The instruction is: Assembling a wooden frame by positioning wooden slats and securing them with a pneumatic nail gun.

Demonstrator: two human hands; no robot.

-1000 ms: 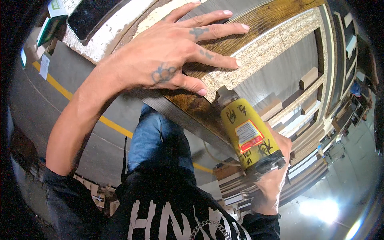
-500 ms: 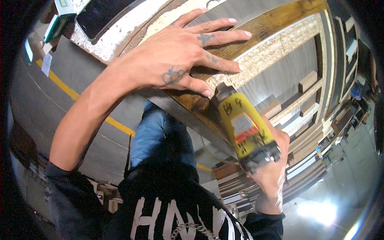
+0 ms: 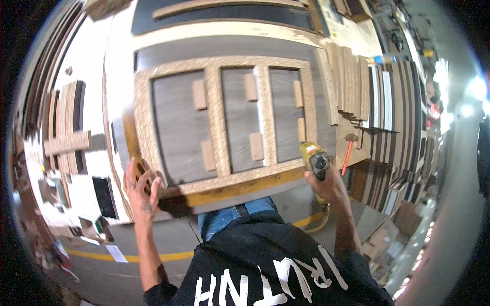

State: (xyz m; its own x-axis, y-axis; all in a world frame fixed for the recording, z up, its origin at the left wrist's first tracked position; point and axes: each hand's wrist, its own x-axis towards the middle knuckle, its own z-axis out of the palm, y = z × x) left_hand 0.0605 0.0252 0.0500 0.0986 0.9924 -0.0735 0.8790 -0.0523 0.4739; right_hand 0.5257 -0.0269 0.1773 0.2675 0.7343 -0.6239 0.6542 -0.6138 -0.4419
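Observation:
A grey wood-grain panel (image 3: 184, 122) lies before me, with a frame of chipboard strips (image 3: 217, 122) on it and several small wooden blocks (image 3: 199, 95) against the strips. Glossy brown strips (image 3: 245, 189) run along its near and left edges. At the near left corner my left hand (image 3: 139, 191) rests with fingers apart, holding nothing. My right hand (image 3: 329, 186) is wrapped round a yellow and black nail gun (image 3: 312, 154) at the near right corner of the frame. A hose (image 3: 325, 217) hangs below it. The gun's tip is too small to make out.
Right of the panel lies a hammer with an orange handle (image 3: 348, 155), beside stacked strips (image 3: 393, 102). More strips (image 3: 69, 117) lie on the white surface at left, near a black phone (image 3: 104, 197). A dark panel (image 3: 219, 20) lies beyond.
My view has pulled back and turned to the whole panel. My hands, close together before, are now far apart, left at one corner and right with the nail gun at the other.

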